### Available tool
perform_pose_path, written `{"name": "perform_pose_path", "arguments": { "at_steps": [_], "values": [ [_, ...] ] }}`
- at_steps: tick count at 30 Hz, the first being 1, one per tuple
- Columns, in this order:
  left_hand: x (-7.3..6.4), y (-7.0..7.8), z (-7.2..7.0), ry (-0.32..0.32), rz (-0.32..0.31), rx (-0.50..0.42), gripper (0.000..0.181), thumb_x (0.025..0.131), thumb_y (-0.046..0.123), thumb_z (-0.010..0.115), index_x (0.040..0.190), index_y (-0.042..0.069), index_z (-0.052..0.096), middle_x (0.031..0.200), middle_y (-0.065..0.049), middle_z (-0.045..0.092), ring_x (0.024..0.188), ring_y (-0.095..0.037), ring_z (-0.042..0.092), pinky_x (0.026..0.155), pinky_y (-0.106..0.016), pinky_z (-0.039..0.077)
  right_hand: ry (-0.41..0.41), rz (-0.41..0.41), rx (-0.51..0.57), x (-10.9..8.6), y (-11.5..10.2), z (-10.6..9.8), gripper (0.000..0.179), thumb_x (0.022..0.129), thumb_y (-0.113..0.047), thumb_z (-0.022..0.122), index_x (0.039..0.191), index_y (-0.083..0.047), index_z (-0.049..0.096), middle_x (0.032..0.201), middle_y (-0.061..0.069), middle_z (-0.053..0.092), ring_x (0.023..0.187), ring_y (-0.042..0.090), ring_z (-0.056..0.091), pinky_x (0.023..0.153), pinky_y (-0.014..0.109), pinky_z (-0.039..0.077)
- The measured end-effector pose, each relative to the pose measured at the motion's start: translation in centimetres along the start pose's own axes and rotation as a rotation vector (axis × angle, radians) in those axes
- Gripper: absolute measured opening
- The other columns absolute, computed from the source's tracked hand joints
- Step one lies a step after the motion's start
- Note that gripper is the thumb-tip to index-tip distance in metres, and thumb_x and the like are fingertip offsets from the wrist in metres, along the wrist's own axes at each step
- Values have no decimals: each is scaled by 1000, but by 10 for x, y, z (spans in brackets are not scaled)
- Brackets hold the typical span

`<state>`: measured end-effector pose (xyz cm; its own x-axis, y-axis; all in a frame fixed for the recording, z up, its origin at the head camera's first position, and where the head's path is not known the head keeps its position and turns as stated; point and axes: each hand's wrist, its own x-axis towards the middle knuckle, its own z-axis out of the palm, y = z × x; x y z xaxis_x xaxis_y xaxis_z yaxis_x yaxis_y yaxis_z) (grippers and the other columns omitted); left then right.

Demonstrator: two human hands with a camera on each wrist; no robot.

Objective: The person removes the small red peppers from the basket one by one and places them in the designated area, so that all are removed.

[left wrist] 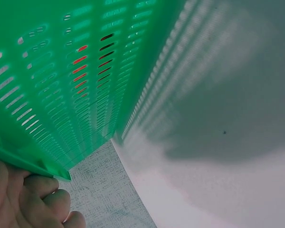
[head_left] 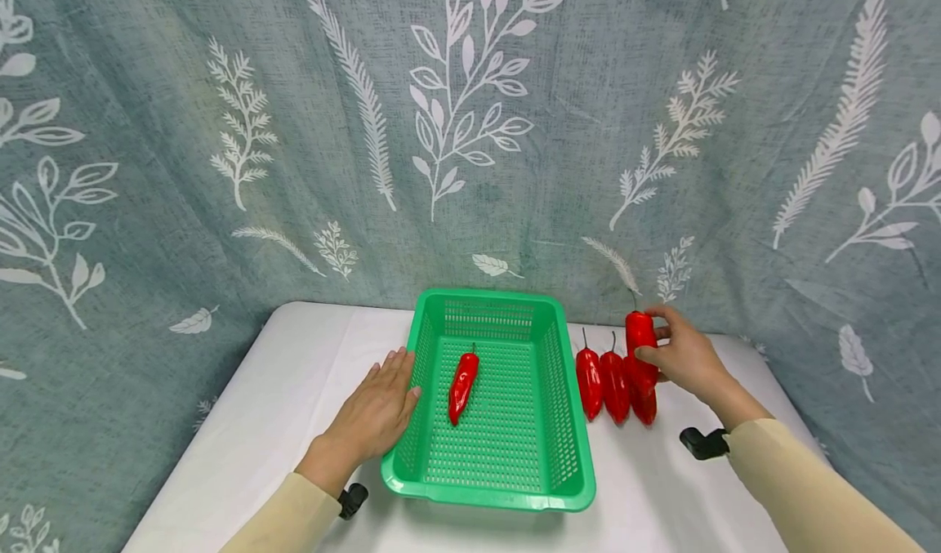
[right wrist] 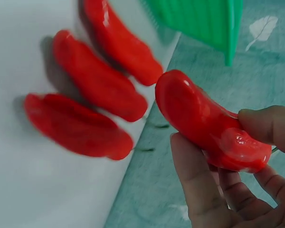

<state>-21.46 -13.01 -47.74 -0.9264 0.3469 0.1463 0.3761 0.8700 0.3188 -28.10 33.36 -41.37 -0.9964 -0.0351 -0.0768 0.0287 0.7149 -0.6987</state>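
My right hand (head_left: 687, 355) holds a glossy red pepper (right wrist: 204, 121) between thumb and fingers. It is raised above the white table, over the rightmost of three more red peppers (head_left: 590, 383) lying side by side there. Left of that row stands a green perforated plastic basket (head_left: 488, 500), with one red pepper (head_left: 463, 388) lying inside towards its left wall. On the basket's left rim rests my left hand (head_left: 376, 406), its fingers extended. In the left wrist view, curled-looking fingertips (left wrist: 59, 202) show beside the rim, and slivers of red appear through the slots.
A white-covered table (head_left: 294, 390) bears the basket and the loose peppers. Behind it and at both sides hangs a grey-green cloth (head_left: 331, 169) printed with white leaves. The basket's right wall (head_left: 573, 406) stands between its inside and the pepper row.
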Motion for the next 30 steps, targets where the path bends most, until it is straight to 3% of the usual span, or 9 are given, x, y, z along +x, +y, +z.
{"name": "perform_pose_path", "arguments": {
  "at_steps": [15,30],
  "values": [
    [0,1,0,-2,4,2,63,115,31,43,162,-9,29,170,-26,30,159,-40,29,130,-54,27,24,85,-119,1,39,-8,75,95,-9,71,156,6,30,130,41,52,93,43,73,62,43,67],
    [-2,2,-1,-7,3,5,64,115,31,43,162,-8,28,170,-26,29,159,-40,28,130,-55,26,-6,169,-135,2,68,-1,78,96,-9,71,159,3,27,134,41,49,102,46,70,67,44,67]
  ]
}}
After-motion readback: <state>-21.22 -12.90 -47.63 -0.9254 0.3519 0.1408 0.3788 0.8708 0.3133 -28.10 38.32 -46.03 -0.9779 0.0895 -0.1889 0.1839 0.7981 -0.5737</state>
